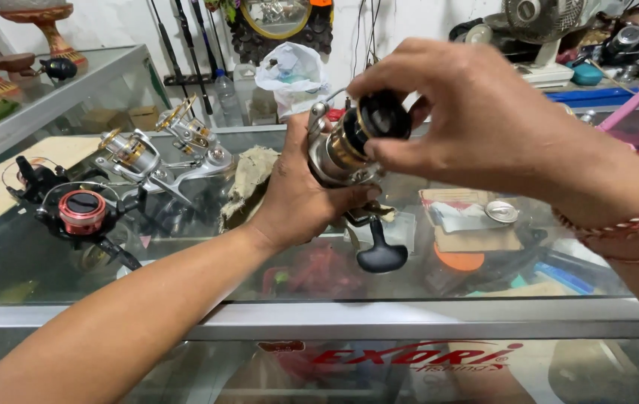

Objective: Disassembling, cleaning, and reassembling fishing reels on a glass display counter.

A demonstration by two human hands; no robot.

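Glass counter [424,318] — cluttered tackle-shop shelves [604,45]

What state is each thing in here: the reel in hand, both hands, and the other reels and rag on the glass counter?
Left hand: closed around the reel body.
Right hand: fingertips gripping the black spool knob.
Silver-gold reel: held above the counter, handle hanging down.
Black-red reel: lying on the glass counter.
Two silver reels: lying on the counter, untouched.
Rag: crumpled on the counter.
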